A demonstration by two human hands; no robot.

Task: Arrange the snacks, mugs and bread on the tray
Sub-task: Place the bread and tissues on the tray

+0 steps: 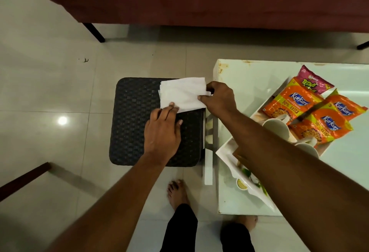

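Meanwhile the tray (225, 152) holds snack packets (295, 103) and mugs (276, 127); right hand (220, 98) pinches tissue (183, 92), left hand (161, 132) presses it.

Snacks and mugs sit on the tray, off to my right.
I see the white rectangular plastic tray (224, 152) lying askew on the pale glossy table (249, 76). Three orange Kurkure snack packets (289, 104) overlap flat at its far end, with a pink snack packet (312, 84) beyond them and two white ceramic mugs (276, 128) upright beside them.
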